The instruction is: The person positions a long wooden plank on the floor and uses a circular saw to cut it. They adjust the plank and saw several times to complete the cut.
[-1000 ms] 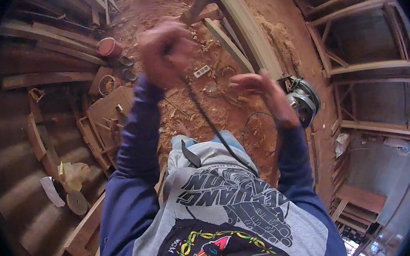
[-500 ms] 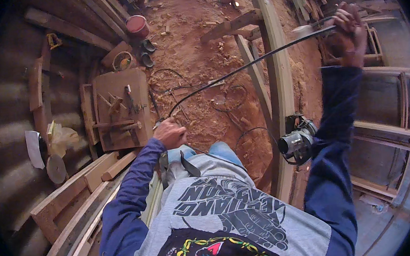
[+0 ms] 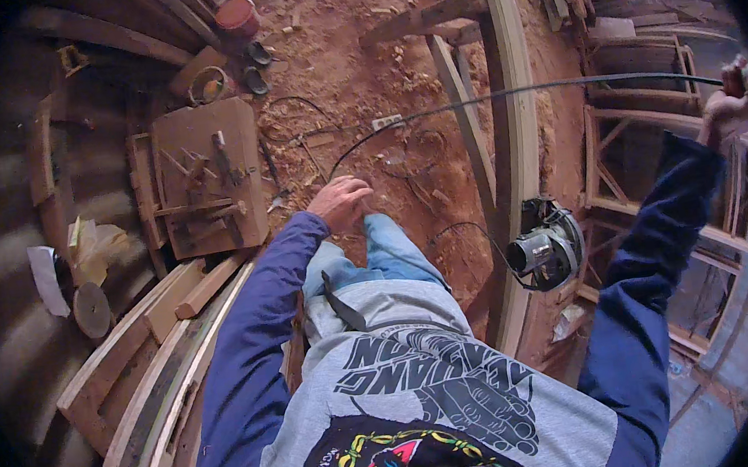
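Note:
A black cord (image 3: 504, 94) stretches in a shallow arc between my two hands, above the wood-shaving-covered ground. My left hand (image 3: 342, 202), just over my knees, is closed around its near end. Far out to the right, my raised right hand (image 3: 731, 100) grips the other end with bent fingers. Beneath its right half stands a long timber beam (image 3: 515, 132), on which rests a dark power tool (image 3: 544, 250) with a cylindrical housing; I cannot tell its exact kind. A thin cable trails from that tool toward the ground.
A wooden block table (image 3: 209, 177) with hand tools stands left, beside stacked boards (image 3: 163, 367). A red bucket (image 3: 237, 16) and dark footwear (image 3: 256, 80) lie farther off. Loose cables and a white socket block (image 3: 388, 121) are on the ground. Wooden frames (image 3: 650, 134) lean at right.
My right hand has moved outward to the right and slightly down, and the cord now lies flatter between my hands. My left hand has shifted a little right and up.

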{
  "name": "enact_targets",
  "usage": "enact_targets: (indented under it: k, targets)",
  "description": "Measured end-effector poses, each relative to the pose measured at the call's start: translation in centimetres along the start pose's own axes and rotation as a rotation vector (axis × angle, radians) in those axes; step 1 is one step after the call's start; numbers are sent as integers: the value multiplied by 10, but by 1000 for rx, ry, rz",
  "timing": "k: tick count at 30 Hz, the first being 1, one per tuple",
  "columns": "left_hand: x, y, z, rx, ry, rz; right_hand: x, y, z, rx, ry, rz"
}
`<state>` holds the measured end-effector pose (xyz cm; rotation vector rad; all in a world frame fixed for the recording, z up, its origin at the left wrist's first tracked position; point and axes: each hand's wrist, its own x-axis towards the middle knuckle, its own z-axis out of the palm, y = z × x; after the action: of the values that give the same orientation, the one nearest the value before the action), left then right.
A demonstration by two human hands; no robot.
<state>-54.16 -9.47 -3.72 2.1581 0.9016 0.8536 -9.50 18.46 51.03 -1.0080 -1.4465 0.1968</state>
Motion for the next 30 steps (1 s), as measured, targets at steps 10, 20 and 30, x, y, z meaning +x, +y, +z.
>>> enact_targets:
  k: [10, 20, 30]
  targets:
    - [58, 60, -50, -819, 176, -637, -543, 183, 112, -130, -1477, 1208]
    - [39, -124, 52, -480, 169, -1260, -752, 535, 154, -524, -1269, 1269]
    - [-77, -163, 214, 83, -241, -1399, -809, 738, 185, -1037, -824, 1249]
